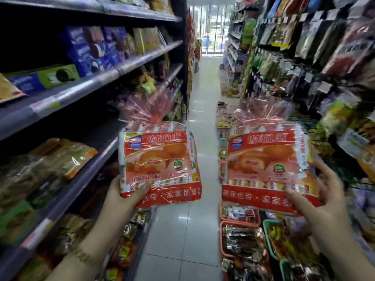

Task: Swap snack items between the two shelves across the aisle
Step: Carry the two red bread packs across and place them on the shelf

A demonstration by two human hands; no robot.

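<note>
Left grip [123,196] clamps left red bag [160,165] upright | right grip [324,197] clamps right red bag [267,165]

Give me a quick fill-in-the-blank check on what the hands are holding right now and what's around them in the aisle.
1. Each hand grips one red snack ____.
2. The left hand holds the left bag by its bottom ____ corner.
3. The right hand holds the right bag over orange and green ____ on the floor.
4. The two bags are ____ in design.

Missing words: bag; left; baskets; identical
</note>
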